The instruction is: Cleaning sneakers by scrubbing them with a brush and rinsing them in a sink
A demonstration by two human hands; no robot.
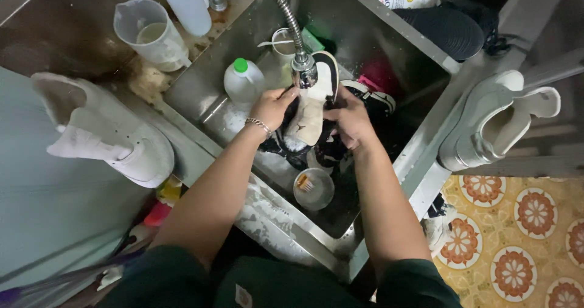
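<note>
Head-camera view down into a steel sink (389, 31). Both hands meet at the centre of the frame, directly under the spray head of the flexible faucet (303, 71), so that water would fall on what they hold. The left hand (271, 108), bracelet at the wrist, closes its fingers around one side of a black-and-white sneaker (311, 110); the right hand (350, 118) grips the opposite side — the shoe is held toe-up, its pale tongue and insole turned toward the camera, opening exposed. A second dark shoe (374, 98) lies just beside it at 3 o'clock, inside the basin. At 6 o'clock from the hands, a small round bowl (314, 189) with a brush stands within easy reach. A white bottle with a green cap (243, 83) stands at 9 o'clock, in the basin. On the ledges outside — a pale high-top shoe (103, 134) at 9 o'clock and another white sneaker (493, 125) at 3 o'clock, tipped on their sides. A measuring jug (152, 33) stands at 11 o'clock.
</note>
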